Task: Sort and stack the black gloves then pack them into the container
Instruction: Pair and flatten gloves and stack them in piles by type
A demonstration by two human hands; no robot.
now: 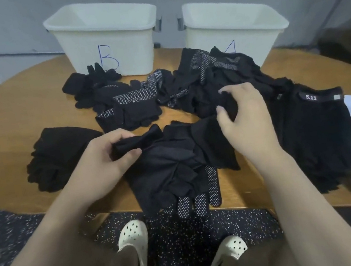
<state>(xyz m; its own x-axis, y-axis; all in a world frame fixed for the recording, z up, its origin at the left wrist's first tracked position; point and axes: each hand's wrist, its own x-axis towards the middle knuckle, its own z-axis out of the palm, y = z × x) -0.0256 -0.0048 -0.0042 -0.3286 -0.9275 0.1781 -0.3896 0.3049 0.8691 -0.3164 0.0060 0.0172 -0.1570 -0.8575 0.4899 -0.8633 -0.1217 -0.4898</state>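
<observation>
A: We count two bins (106, 38), B and A, behind loose gloves (141, 97) on a round wooden table (6, 118).

B: Our left hand (105, 157) pinches one glove (139, 139); right hand (245, 117) grips another (230, 103). Speckled floor (12, 227).

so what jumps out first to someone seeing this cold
Both hands, left and right, each grip black fabric gloves over the round wooden table. A sprawl of black knit gloves fills the middle, and two white plastic bins, marked B and A, stand behind.
</observation>
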